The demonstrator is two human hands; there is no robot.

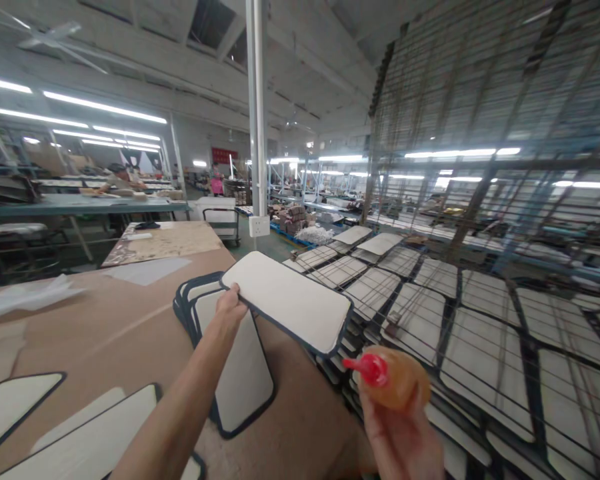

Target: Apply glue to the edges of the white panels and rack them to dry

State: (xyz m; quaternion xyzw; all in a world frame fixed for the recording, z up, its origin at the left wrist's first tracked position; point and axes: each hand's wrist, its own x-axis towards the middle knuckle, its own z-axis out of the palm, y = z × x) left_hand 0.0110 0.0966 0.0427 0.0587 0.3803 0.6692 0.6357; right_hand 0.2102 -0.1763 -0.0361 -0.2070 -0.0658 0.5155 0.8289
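I see L hand (pixel 230 308), fingers clamped on left end of pale, dark-edged panel (pixel 290 303) — held up nr panel stack (pixel 245 383) on brown table (pixel 140 347); wire rack (pixel 480 100) w/ more panels (pixel 480 363) at right. R hand (pixel 403 437), near right — fingers wrapped round amber bottle (pixel 403 380), red nozzle (pixel 374 369) pointing left.

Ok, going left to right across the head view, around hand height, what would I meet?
Crumpled white sheet → left hand → the dark-edged pale panel it grips → amber bottle, held in the right hand.
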